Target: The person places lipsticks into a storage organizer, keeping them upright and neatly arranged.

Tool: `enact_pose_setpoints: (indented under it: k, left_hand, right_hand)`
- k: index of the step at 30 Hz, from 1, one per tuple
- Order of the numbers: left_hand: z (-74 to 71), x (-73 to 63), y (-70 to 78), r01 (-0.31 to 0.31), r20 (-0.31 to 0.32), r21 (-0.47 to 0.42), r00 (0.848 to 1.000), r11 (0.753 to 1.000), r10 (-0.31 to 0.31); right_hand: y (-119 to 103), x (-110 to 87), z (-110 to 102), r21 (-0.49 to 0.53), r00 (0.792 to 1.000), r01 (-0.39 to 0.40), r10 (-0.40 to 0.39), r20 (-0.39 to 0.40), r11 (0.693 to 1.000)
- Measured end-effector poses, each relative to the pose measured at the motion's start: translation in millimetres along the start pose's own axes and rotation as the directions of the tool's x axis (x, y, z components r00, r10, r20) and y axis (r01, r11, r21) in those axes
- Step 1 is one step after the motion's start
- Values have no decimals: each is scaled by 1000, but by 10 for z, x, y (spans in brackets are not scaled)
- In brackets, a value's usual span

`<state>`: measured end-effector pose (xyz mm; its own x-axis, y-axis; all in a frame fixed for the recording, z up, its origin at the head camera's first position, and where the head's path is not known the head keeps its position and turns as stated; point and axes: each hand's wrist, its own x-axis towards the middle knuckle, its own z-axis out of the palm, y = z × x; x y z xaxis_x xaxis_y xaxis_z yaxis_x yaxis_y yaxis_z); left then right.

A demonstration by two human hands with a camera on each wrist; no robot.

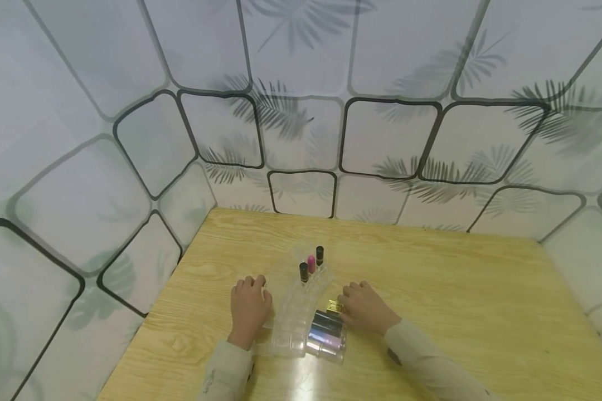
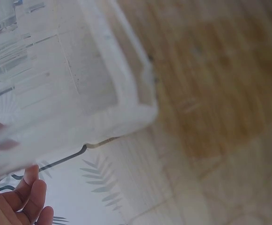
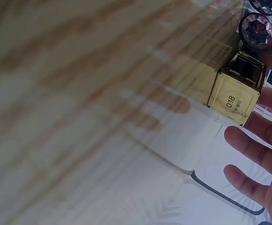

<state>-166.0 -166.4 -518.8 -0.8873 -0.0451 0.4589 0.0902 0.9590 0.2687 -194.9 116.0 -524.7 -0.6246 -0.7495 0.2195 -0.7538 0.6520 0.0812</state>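
A clear, curved, tiered lipstick organizer (image 1: 292,312) stands mid-table, with two black-capped tubes (image 1: 304,272) and a pink one (image 1: 311,264) upright in its far right part. My left hand (image 1: 249,308) grips its left side; in the left wrist view, part of the hand shows through the clear plastic wall (image 2: 93,112) and other fingers curl below it. To the organizer's right, my right hand (image 1: 367,307) pinches a square gold lipstick (image 1: 334,306) between thumb and forefinger. Its end reads 01B in the right wrist view, where the other fingers are spread.
Several lipstick tubes (image 1: 326,334), black, purple and clear, lie side by side just nearer than the gold one. Their round faceted ends (image 3: 256,31) show in the right wrist view. The wooden table (image 1: 461,301) meets a patterned wall covering (image 1: 301,133) behind and at the left.
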Motion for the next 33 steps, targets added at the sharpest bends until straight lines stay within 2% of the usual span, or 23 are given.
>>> enact_pose_setpoints:
  k: [7, 14, 20, 33]
  left_hand:
    - [-2, -2, 2, 24, 27, -7, 999, 1000, -24]
    - [-39, -3, 22, 10, 13, -3, 1000, 1000, -10]
    - [-49, -3, 27, 10, 21, 3, 1000, 1000, -10]
    - [-34, -3, 22, 11, 20, 11, 1000, 1000, -11]
  right_hand:
    - [-3, 6, 11, 14, 1000, -3, 3, 16, 1000]
    - [1, 13, 48, 16, 999, -16, 15, 43, 1000]
    - [24, 10, 89, 19, 1000, -15, 15, 21, 1000]
    - [19, 20, 56, 45, 999, -10, 8, 43, 999]
